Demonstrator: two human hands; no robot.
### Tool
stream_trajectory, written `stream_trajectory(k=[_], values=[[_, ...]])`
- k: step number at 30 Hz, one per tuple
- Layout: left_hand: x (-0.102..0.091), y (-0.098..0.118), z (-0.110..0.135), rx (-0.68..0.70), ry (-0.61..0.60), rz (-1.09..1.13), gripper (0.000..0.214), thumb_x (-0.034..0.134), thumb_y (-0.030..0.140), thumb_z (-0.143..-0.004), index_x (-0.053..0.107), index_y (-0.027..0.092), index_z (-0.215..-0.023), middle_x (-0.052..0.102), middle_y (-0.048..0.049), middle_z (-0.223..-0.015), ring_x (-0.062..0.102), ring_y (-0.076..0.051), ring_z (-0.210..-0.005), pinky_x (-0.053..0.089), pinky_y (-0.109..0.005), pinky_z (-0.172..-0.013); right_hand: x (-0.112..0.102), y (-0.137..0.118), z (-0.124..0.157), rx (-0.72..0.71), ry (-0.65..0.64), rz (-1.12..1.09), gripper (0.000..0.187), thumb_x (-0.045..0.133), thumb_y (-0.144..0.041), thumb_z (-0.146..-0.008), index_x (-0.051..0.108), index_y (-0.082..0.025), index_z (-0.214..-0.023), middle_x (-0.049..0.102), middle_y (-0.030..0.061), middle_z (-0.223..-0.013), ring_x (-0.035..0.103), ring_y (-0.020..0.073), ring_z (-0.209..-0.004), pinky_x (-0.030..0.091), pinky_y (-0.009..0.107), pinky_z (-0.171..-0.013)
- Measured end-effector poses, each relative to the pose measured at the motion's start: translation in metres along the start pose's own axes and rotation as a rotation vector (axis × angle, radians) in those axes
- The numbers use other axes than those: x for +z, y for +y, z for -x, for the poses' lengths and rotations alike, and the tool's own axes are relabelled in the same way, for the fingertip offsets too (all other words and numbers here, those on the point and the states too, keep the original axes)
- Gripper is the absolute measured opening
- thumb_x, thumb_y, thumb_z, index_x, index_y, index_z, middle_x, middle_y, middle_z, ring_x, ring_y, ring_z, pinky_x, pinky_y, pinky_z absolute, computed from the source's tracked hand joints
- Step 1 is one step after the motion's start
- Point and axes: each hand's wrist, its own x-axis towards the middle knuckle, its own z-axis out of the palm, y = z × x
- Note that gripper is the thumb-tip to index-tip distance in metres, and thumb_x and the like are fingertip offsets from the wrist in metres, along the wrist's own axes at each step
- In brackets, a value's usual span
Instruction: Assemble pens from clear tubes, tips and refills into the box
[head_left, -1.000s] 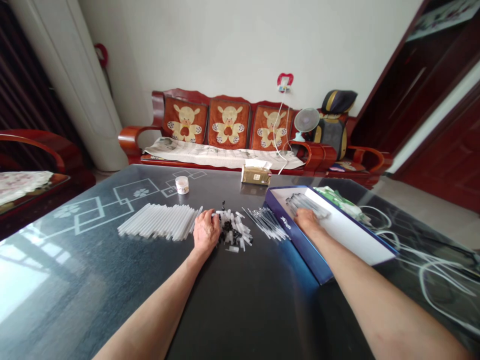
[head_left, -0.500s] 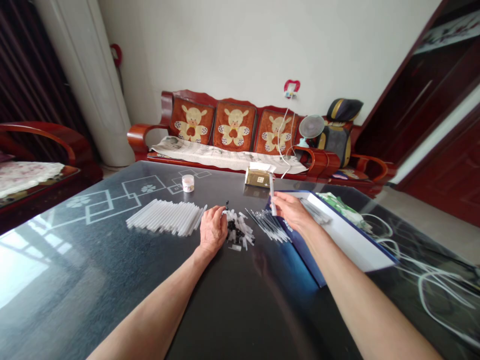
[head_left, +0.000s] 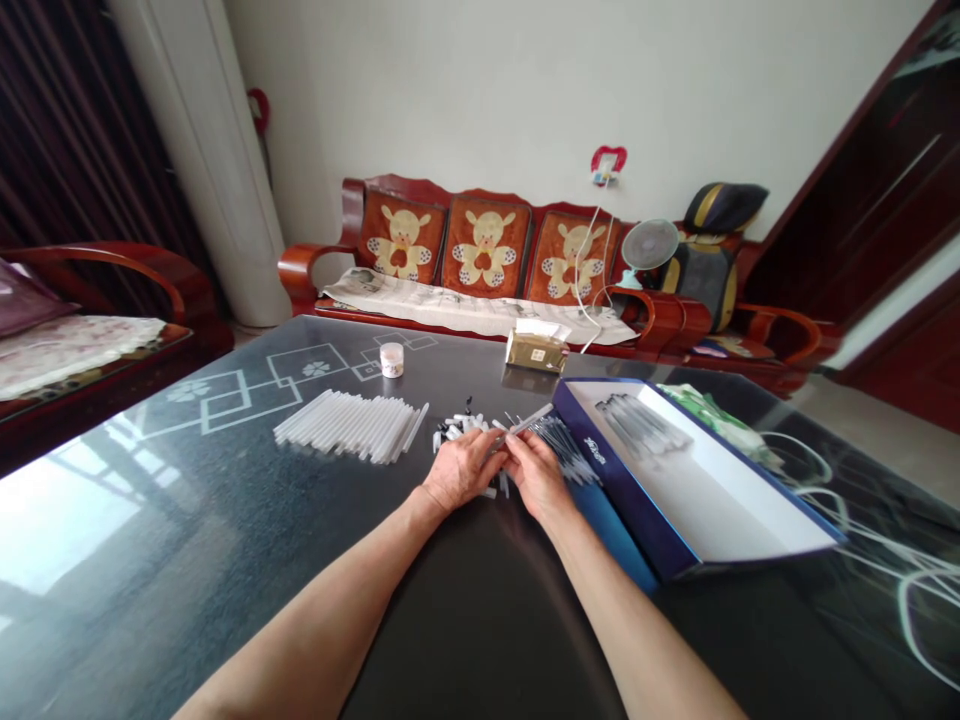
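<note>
The right hand (head_left: 536, 475) pinches a clear plastic tube (head_left: 526, 422) between narrowly closed fingers, and the tube slants up and away. The left hand (head_left: 456, 470) sits just beside it, its fingers at the tube's lower end, grip unclear. On the table (head_left: 187, 520), small white and black pieces (head_left: 457, 428) lie between a row of clear tubes (head_left: 349, 427) and thin refills (head_left: 568, 450), near a blue box (head_left: 622, 500).

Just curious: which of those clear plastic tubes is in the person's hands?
The slanted tube held between the left hand and right hand; the others lie flat, in the tidy row or the loose heap.
</note>
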Motion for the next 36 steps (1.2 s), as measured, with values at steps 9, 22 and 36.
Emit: stream_trajectory(k=[9,22,36], values=[[0.002,-0.008,-0.001,-0.105,0.050,-0.077,0.024,0.043,0.031,-0.094,0.060,0.020,-0.109,0.066,-0.0054,-0.095,0.064,-0.015,-0.088,0.052,-0.024,-0.075,-0.013,-0.015,-0.014,-0.064,0.163,0.010,0.036,0.077,-0.038,-0.065,0.063,-0.020,-0.092,0.071,0.0018,-0.085,0.067,0.0138,-0.072,0.052,0.023,-0.058],[0.002,-0.020,-0.002,-0.214,0.196,-0.262,0.026,0.044,0.035,-0.094,0.064,0.022,-0.106,0.065,-0.0053,-0.091,0.060,-0.017,-0.088,0.046,-0.026,-0.076,-0.024,-0.015,-0.024,-0.078,0.228,-0.053,0.038,0.081,-0.043,-0.061,0.064,-0.018,-0.083,0.073,0.0040,-0.078,0.069,0.0151,-0.070,0.055,0.024,-0.060],[-0.014,0.001,-0.007,-0.006,0.218,-0.452,0.023,0.047,0.024,-0.093,0.063,0.022,-0.109,0.069,-0.0069,-0.094,0.058,-0.022,-0.094,0.029,-0.048,-0.099,-0.010,-0.010,-0.017,-0.087,0.222,0.226,0.041,0.079,-0.052,-0.059,0.063,-0.016,-0.071,0.069,0.0019,-0.065,0.060,0.0113,-0.053,0.044,0.020,-0.043]])
